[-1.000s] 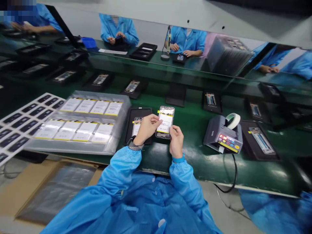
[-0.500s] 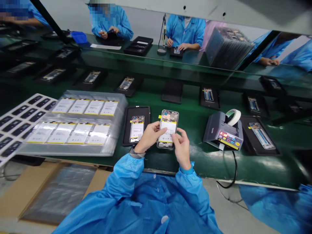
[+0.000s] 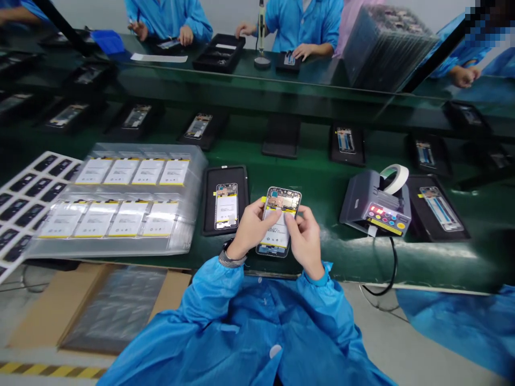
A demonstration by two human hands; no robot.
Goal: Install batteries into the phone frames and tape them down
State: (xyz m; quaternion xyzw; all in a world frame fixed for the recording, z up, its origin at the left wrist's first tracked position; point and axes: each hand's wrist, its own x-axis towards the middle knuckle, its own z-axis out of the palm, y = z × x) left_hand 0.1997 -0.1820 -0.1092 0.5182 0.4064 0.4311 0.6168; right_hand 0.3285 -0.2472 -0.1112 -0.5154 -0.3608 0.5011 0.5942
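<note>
- The left hand (image 3: 249, 228) is curled round the left edge of an open phone (image 3: 277, 235). Its thumb lies across the front, so the phone cannot slip.
- The right hand (image 3: 308, 241) is closed on the right edge. Its thumb and first finger press on the white part inside, near a yellow strip.
- The phone is up off the green belt (image 3: 322, 182), just in front of the person's chest. Its open side faces up, so the person can look straight into it.
- A black tray (image 3: 209, 214) lies flat on the belt, just left of the hands. A second phone (image 3: 226, 206) lies in it, open side up, and the tray's rim keeps it in place.
- A clear tray (image 3: 189, 236) further left holds rows of white packs (image 3: 124, 171). Each sits in its own pocket, so they stay apart and are easy to pick.
- A grey tape machine (image 3: 376, 212) with a white roll (image 3: 394, 178) stands to the right, near the right hand.
- Sheets of black stickers (image 3: 24, 198) lie at the far left.
- Other people in blue coats (image 3: 298, 21) work at the far side.
</note>
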